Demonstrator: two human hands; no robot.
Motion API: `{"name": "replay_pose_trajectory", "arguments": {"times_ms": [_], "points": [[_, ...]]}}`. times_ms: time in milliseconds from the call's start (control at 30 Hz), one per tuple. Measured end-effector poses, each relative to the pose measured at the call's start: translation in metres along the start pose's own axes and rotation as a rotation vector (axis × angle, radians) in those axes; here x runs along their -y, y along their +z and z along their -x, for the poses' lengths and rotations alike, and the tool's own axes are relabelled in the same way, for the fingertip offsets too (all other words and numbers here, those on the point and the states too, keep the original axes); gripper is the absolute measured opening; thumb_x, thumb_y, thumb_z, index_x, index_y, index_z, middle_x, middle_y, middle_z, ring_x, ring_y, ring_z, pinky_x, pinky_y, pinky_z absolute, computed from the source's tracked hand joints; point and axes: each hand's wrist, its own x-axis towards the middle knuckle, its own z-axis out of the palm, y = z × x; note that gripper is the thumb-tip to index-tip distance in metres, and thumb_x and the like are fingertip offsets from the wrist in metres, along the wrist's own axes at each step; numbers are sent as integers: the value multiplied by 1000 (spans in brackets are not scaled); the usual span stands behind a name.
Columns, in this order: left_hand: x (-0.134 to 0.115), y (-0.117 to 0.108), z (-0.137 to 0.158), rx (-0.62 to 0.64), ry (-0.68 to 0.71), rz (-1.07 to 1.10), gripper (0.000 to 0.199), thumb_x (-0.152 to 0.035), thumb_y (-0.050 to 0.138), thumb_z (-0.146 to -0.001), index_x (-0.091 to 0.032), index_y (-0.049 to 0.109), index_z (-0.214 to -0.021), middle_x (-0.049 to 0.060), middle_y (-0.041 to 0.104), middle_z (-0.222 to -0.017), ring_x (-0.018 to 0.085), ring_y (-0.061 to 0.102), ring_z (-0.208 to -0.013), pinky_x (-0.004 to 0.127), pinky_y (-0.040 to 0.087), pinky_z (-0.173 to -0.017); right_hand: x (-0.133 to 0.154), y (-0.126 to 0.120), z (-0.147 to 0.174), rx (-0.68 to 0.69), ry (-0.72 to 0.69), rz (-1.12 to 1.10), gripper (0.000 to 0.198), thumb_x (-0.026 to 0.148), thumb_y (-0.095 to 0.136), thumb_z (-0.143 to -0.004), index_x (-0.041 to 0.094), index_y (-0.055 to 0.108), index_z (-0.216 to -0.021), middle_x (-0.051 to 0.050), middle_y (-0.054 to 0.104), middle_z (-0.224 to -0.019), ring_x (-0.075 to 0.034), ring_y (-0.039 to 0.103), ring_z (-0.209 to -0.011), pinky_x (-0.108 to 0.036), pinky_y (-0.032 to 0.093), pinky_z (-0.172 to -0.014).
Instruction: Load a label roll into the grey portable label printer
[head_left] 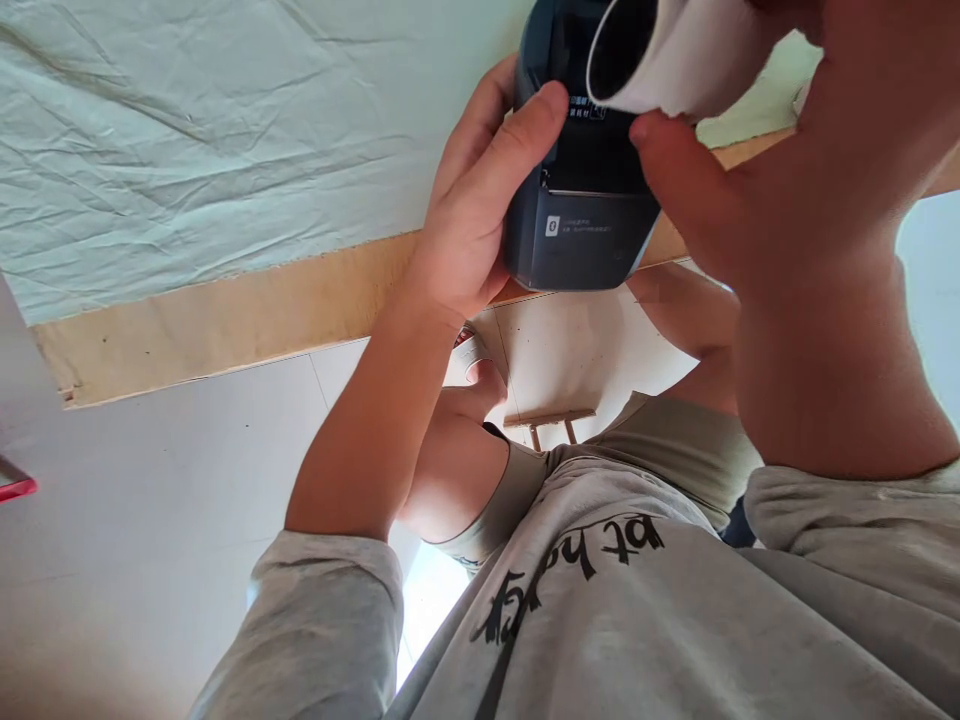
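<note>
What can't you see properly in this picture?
Head view:
- Dark printer: its top runs off the upper edge; the left hand covers one side.
- White paper roll: partly cut by the top edge, its far end behind the right hand.
- Printer's small label: too tiny to read.
- Red thing: cut off at left.

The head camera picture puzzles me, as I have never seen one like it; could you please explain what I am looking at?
The camera sits on the person's head and looks steeply down, so you see their own arms and grey shirt from above. The left hand wraps around the side of a dark small printer-like device. The right hand holds a white paper roll just above it, in a closed grip. Beyond lies a table with a pale green cloth and a bare wooden edge. Below is the light tiled floor.
</note>
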Motion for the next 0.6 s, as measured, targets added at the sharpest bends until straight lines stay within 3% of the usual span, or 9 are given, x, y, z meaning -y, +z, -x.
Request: {"name": "replay_pose_trajectory", "arguments": {"times_ms": [67, 133, 300, 433, 533, 600], "points": [[-1, 0, 0, 5, -1, -10, 18, -31, 34, -79, -18, 40, -90, 3, 52, -90, 15, 57, -90, 18, 42, -63, 2, 2, -2, -25, -322, 438, 48, 40, 41, -67, 22, 44, -112, 11, 45, -107, 1, 43, -105, 0, 35, -89], [-2, 1, 0, 7, 3, -19, 20, -30, 32, -80, -17, 39, -93, 3, 50, -89, 13, 57, -87, 18, 42, -65, 4, 5, -2, -38, -437, 622, 46, 40, 36, -70, 22, 41, -111, 11, 46, -105, 2, 44, -103, -5, 35, -91], [0, 1, 0, -8, 11, -20, 20, -31, 33, -79, -17, 39, -93, 2, 48, -88, 10, 56, -83, 17, 42, -64, 5, 6, -2, -18, -469, 685, 32, 40, 33, -73, 25, 47, -98, 16, 48, -102, 6, 45, -101, -11, 34, -95], [1, -1, 1, -9, 15, -12, 20, -32, 38, -77, -19, 43, -91, 2, 51, -89, 12, 56, -88, 20, 44, -68, -2, 9, 3, -94, -600, 687, 26, 34, 36, -74, 19, 51, -89, 11, 51, -92, 6, 45, -98, -11, 36, -95], [-1, -4, 1, -15, -82, -59, 33, -41, 45, -73, -24, 44, -102, 2, 56, -88, 16, 53, -101, 24, 47, -78, -10, 15, 15, -147, -670, 619, 19, 28, 43, -71, 17, 54, -82, 10, 53, -90, 5, 46, -94, -13, 38, -93], [-3, -7, 0, -27, -129, -84, 46, -47, 49, -69, -27, 42, -110, 1, 58, -88, 17, 50, -109, 25, 47, -83, -15, 17, 24, -86, -697, 576, 20, 31, 50, -67, 19, 57, -82, 11, 53, -93, 2, 46, -95, -17, 39, -94]]}}
